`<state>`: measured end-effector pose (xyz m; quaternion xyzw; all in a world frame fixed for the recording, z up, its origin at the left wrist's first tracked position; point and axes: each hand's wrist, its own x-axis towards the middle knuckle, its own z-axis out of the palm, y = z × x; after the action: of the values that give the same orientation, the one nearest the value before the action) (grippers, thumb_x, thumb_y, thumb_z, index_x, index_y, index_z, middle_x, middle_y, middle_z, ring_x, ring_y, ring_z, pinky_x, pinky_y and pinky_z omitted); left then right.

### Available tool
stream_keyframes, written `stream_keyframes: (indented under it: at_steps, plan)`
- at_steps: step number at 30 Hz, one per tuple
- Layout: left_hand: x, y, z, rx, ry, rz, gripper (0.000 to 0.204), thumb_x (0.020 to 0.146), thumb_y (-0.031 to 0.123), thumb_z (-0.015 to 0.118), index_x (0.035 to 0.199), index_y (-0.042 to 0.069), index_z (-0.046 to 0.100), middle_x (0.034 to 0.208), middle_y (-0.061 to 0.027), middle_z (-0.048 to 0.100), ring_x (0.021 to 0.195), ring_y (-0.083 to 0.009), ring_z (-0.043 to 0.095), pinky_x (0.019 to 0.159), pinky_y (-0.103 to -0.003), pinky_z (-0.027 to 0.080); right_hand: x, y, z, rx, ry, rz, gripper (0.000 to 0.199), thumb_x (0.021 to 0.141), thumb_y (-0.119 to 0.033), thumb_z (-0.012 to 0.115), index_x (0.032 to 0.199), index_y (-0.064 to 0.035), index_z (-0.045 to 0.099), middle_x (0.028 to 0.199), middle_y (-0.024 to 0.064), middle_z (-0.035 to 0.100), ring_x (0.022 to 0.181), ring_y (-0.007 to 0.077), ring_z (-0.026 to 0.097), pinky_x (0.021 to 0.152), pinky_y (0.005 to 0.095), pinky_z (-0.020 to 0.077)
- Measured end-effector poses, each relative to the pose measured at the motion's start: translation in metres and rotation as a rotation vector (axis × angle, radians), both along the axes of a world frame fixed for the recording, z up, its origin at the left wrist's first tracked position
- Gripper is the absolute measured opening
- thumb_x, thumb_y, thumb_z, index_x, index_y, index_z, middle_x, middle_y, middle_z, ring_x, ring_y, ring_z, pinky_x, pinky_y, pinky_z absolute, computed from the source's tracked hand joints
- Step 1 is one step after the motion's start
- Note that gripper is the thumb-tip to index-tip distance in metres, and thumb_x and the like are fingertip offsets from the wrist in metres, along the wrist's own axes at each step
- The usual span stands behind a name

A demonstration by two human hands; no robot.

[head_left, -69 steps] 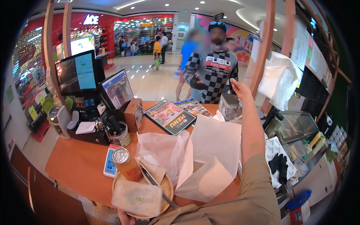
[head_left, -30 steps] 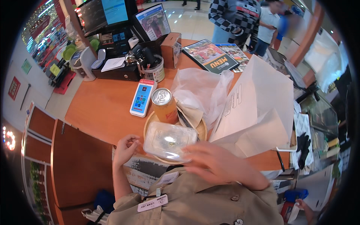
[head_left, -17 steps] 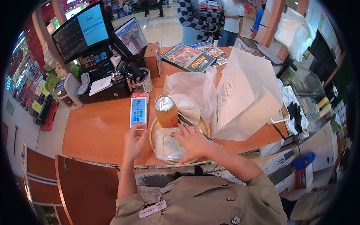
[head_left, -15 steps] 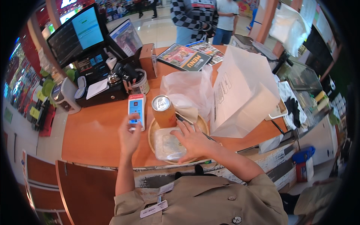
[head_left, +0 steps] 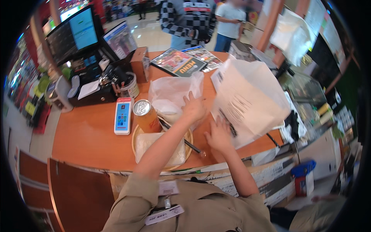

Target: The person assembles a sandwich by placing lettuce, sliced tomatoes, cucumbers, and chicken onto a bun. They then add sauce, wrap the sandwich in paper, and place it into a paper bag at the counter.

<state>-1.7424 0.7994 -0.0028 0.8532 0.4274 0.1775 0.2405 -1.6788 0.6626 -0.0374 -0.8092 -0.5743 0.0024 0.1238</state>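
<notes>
My left hand reaches over the round tray, its fingers spread at the edge of a thin white plastic bag. Beside it, my right hand has its fingers stretched toward the lower side of a large white paper bag; whether they touch it I cannot tell. On the wooden tray stand an orange drink can and a clear-lidded food container, partly behind my left forearm. A dark stick-like thing, perhaps a pen, lies across the tray's right rim.
A white-framed payment terminal lies left of the can. Behind are a menu, a small brown box, a tub of pens and a monitor. Two people stand across the counter.
My left hand has swung right across the tray to the plastic bag. My right hand has left the food container and moved to the paper bag, which now leans differently.
</notes>
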Motion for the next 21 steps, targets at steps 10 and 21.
stream_keyframes:
  at_steps: [10,21]
  plan:
    - [0.040,0.101,-0.040,0.086,-0.438,0.149,0.018,0.071,0.004,0.054,0.083,0.005,0.068,0.081,-0.0182,0.064,0.083,-0.0307,0.062,0.076,-0.036,0.048,-0.005,-0.018,0.004,0.329,0.257,0.635,0.041,0.077,-0.028,0.061,0.108,-0.0026,0.053,0.126,0.0198,0.041,0.120,0.0362,0.035,0.095,0.0538,0.0284]
    - [0.021,0.098,0.033,0.175,-0.571,0.109,0.031,0.066,-0.003,0.053,0.091,0.006,0.069,0.093,-0.0191,0.062,0.089,-0.0314,0.060,0.080,-0.036,0.046,-0.091,0.069,0.018,-0.052,0.443,1.133,0.085,0.060,-0.057,0.065,0.129,-0.0142,0.041,0.133,0.0155,0.036,0.125,0.0372,0.029,0.099,0.0527,0.0260]
